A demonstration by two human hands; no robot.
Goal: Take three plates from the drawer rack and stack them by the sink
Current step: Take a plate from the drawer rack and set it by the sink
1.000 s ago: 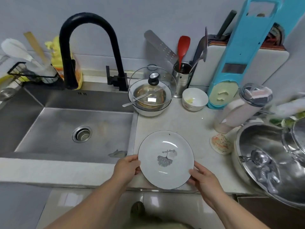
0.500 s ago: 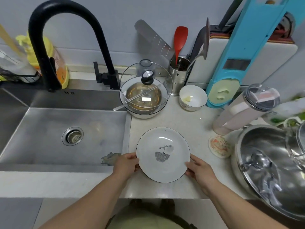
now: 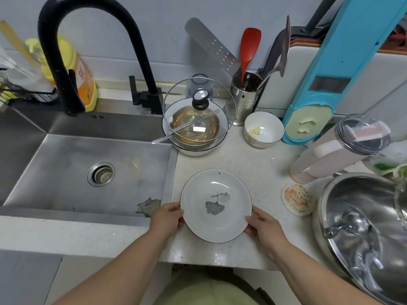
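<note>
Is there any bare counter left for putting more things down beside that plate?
Some. A bare strip lies between the plate, the lidded bowl and the small white bowl. Right of the plate, the coaster, tall tumbler and steel pot crowd it. Left lies the sink.

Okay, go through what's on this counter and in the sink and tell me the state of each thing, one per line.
Plate: upright on the counter by the sink, gripped at both sides.
Left hand: on the plate's left rim.
Right hand: on the plate's right rim.
Glass lid: tilted, leaning over the big bowl.
Small bowl: upright, a pale scrap inside.
Faucet: no water running.
Sink: no dishes in it.
</note>
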